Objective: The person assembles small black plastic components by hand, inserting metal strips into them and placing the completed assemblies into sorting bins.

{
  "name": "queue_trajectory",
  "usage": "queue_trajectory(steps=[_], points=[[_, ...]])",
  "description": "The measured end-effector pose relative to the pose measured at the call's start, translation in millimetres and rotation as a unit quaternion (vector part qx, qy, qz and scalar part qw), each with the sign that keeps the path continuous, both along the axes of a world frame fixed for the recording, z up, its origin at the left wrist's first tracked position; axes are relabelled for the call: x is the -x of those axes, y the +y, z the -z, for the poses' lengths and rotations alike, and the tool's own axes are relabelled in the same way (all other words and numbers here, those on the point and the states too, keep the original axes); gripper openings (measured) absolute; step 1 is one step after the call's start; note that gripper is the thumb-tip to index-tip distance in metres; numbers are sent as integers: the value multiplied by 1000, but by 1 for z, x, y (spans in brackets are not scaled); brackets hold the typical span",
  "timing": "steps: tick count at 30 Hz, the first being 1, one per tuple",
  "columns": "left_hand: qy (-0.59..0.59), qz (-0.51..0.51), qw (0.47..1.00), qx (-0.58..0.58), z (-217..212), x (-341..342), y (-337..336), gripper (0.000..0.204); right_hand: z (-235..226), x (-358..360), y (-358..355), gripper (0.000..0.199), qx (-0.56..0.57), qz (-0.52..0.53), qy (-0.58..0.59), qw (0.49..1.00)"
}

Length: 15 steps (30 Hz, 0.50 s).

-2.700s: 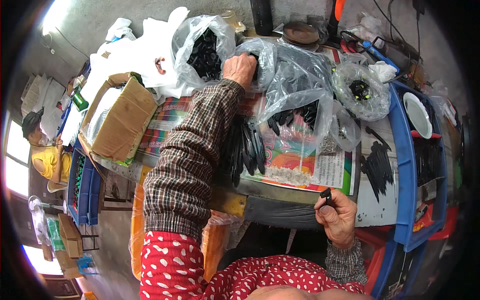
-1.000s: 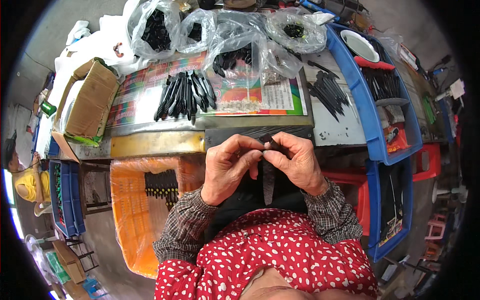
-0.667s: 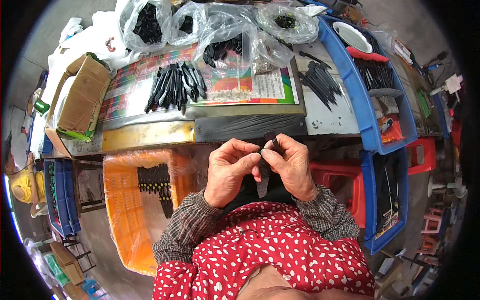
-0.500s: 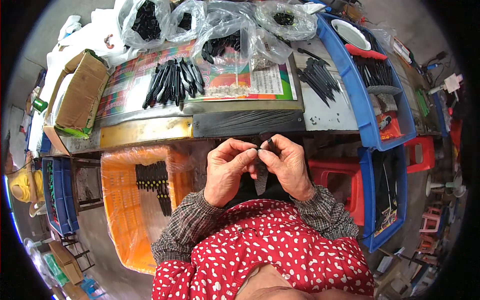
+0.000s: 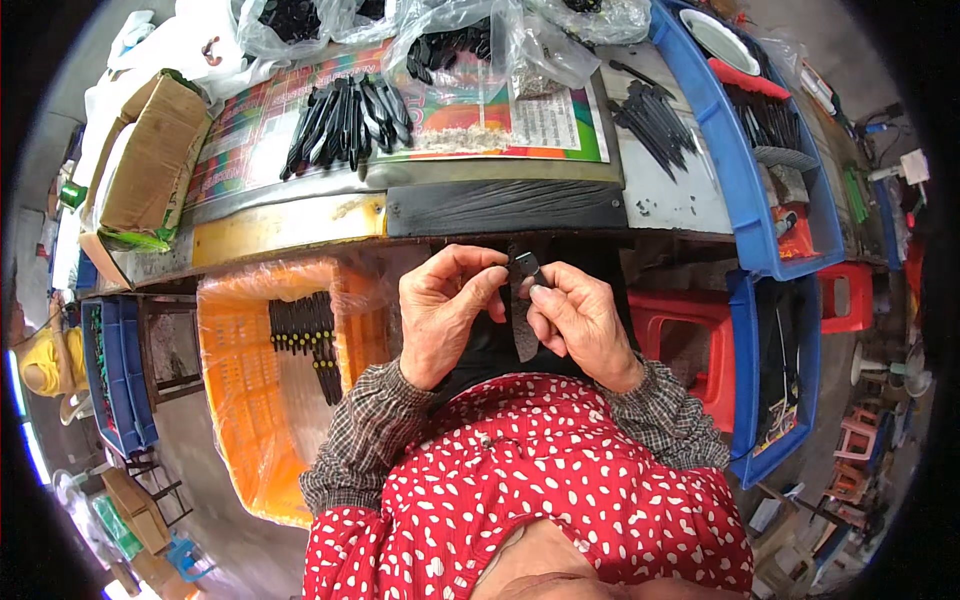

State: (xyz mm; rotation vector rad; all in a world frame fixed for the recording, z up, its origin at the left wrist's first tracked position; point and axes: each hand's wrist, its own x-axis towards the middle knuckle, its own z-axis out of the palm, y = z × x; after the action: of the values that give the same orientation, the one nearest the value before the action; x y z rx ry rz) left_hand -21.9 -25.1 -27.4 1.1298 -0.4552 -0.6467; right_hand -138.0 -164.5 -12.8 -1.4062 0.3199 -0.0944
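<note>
My right hand (image 5: 585, 318) grips a small dark flat piece (image 5: 524, 266) between thumb and curled fingers, just off the bench's near edge. At the piece's left side my left hand (image 5: 445, 305) pinches thumb and forefinger together; whatever lies between these fingertips is too small to make out. Below the hands, a speckled grey tapering strip (image 5: 523, 335) shows over dark cloth. On the bench, a bunch of glossy black handle-like parts (image 5: 348, 122) lies on printed card, left of a fanned pile of thin pointed black pieces (image 5: 655, 128).
Clear bags of black parts (image 5: 450, 50) line the back of the bench. A cardboard box (image 5: 155, 150) stands at left, a blue tray (image 5: 745, 150) at right. Below are an orange crate (image 5: 228, 375) holding black pieces with yellow dots, a red stool (image 5: 690, 318) and a blue bin (image 5: 748, 440).
My hands have drawn slightly apart, and the dark piece now shows more plainly at the right fingers. The right hand has turned, its fingers curled beneath. The bench sits higher in view.
</note>
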Motion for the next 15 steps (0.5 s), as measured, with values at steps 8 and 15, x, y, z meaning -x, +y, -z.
queue_trajectory(steps=[8, 15], points=[[-3, 0, 1000, -10, 4, -1, 0, 13, 3, -3, 8, 16, 32, 0, 1, 999], [-19, -5, 1000, -24, 1, -3, -2, 14, 1, -6, 9, 16, 28, -9, 20, 999]])
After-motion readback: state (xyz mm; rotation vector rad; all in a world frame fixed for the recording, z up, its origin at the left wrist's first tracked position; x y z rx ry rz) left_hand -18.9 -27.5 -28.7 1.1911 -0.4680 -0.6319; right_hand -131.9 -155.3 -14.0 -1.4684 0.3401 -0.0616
